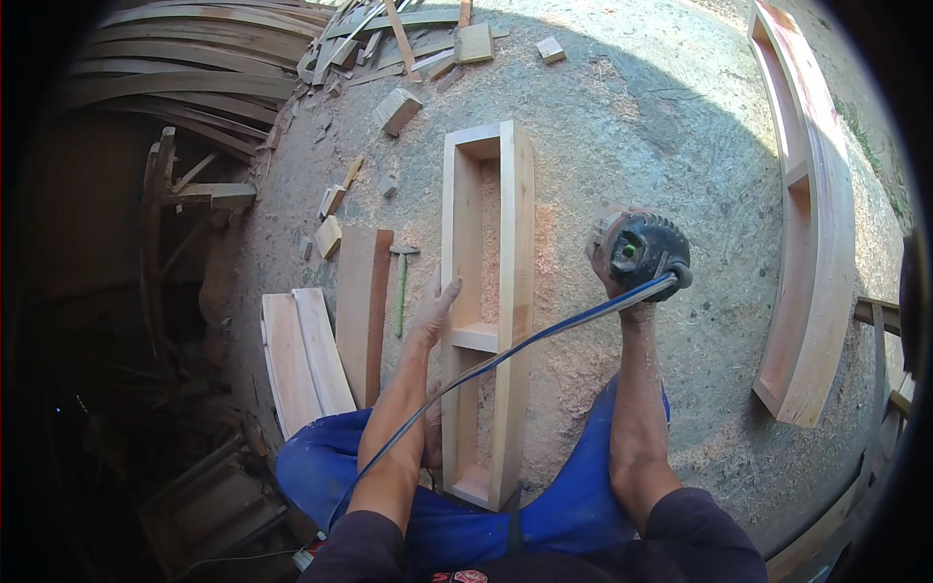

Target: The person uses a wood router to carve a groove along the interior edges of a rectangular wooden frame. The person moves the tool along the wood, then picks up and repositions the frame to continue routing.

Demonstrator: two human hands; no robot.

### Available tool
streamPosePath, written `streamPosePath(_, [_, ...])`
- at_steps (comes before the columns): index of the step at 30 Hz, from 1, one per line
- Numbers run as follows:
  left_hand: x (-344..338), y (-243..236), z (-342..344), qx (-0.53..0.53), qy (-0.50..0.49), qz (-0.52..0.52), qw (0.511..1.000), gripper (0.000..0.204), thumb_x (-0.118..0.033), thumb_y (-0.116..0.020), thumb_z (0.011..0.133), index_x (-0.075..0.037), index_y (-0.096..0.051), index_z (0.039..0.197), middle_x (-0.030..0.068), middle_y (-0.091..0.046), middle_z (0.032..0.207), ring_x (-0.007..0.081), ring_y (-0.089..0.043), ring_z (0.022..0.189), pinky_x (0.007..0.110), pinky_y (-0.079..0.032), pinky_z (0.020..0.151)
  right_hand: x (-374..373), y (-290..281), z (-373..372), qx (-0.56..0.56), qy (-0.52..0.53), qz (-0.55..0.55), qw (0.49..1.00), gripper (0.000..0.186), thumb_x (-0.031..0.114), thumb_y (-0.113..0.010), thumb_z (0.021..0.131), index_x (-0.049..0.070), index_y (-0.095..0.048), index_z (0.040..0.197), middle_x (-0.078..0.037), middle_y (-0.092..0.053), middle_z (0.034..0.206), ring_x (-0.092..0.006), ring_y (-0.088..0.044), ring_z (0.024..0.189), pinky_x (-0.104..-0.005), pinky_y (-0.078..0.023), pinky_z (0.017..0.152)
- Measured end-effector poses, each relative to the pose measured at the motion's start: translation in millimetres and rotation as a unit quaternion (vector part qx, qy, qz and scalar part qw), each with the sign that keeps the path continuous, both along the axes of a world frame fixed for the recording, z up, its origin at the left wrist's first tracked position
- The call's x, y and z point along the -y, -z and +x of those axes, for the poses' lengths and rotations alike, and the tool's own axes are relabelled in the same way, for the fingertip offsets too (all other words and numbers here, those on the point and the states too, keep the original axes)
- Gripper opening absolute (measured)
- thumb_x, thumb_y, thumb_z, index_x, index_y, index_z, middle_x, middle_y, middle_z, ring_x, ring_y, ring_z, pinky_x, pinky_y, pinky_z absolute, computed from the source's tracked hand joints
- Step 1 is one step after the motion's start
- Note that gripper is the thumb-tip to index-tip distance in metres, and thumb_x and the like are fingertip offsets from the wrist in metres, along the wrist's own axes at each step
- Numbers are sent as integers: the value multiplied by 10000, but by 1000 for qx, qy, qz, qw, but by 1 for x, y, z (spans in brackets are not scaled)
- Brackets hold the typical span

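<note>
A long pale wooden box frame (517, 282), with one crosspiece inside, stands on the ground before me between my legs. My left hand (435, 313) grips its left side near the crosspiece, fingertips over the top edge. To the right of the frame and apart from it, my right hand (609, 264) is wrapped round a corded power tool (649, 245) with a rounded, ribbed black housing. The tool hides part of that hand, and its exact kind and working end do not show. Its blue-grey cord (525, 343) runs across the frame and over my left forearm.
Left of the frame lie a green-handled hammer (399, 291), a brown board (362, 311) and pale boards (296, 350). Wood offcuts (397, 112) and shavings litter the concrete. A second long frame (812, 223) lies far right; curved planks (194, 68) are stacked at the back left.
</note>
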State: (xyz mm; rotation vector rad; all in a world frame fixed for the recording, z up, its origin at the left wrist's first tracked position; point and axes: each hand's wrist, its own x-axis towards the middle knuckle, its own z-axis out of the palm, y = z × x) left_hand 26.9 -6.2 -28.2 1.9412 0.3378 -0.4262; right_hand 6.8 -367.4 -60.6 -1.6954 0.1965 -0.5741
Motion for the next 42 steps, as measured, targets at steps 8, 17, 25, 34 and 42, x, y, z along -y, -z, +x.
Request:
streamPosePath(8, [5,-4,-28,-121,210,343,908,953,-335,-683,898,84,-207,1610,356,-689,1191,449,-696,1132,465,-549,1005,-24,1,2,-11,-35,29,999,780,212,-969,725,77,-533,1357,-103,-675,1235,-211,-678,1131,-351,-557,981])
streamPosePath(17, [37,-126,3,-165,559,430,689,629,-565,-644,948,45,-782,1016,250,-749,820,382,-758,891,474,-584,815,-46,-56,27,9,-48,126,991,624,17,-886,783,76,-587,1327,-26,-697,1203,-157,-672,1103,-335,-557,970])
streamPosePath(25, [61,-108,94,215,402,251,854,1078,-333,-898,798,-115,-268,1645,242,-528,1507,405,-529,1377,465,-432,1180,-63,-87,78,-77,-107,28,991,675,162,-939,701,60,-600,1276,-46,-743,1142,-178,-711,1062,-354,-558,958])
streamPosePath(34, [97,-75,143,287,442,72,847,773,-291,-883,753,-63,-534,1405,224,-623,1305,403,-602,1240,486,-492,1066,-87,-62,98,-142,-138,-8,980,815,250,-954,677,77,-535,1355,-61,-710,1231,-204,-679,1155,-361,-535,1000])
streamPosePath(42, [98,-34,163,361,463,140,797,520,-232,-803,790,-82,-610,1250,203,-643,1189,405,-618,1169,482,-508,1014,-88,-33,106,-111,-114,-70,985,797,264,-946,684,84,-556,1355,-42,-723,1198,-192,-699,1085,-356,-549,956])
